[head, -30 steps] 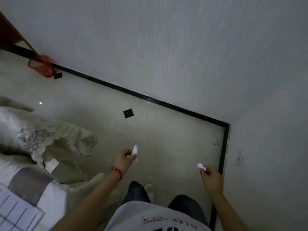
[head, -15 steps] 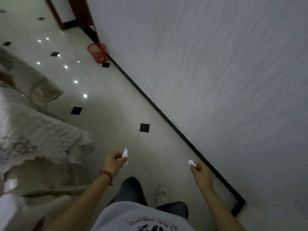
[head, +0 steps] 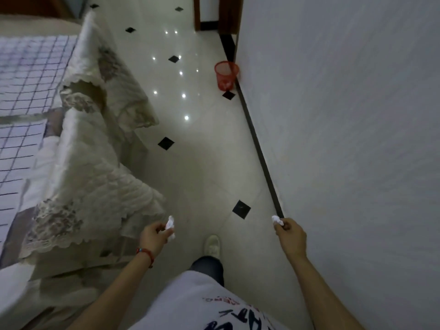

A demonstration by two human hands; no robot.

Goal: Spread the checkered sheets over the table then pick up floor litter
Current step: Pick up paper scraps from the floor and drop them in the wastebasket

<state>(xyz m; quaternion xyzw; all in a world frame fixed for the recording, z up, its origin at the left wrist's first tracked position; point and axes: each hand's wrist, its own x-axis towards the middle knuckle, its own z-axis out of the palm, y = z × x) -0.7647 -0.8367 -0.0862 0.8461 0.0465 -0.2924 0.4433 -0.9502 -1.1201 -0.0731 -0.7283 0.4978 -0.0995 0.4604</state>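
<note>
Litter fills both hands: the left hand is closed around a crumpled white tissue, and the right hand pinches a smaller white scrap between thumb and fingers. Checkered sheets lie over the cloth-draped table at left (a red wastebasket stands ahead by the wall).

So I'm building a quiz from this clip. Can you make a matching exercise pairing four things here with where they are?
Things:
1. red mesh bin
2. checkered sheet
3. larger paper wad
4. smaller paper wad

Places:
A. in the right hand
B. on the floor against the wall
C. in the left hand
D. spread on the table at left

Pairs: 1-B, 2-D, 3-C, 4-A
</note>
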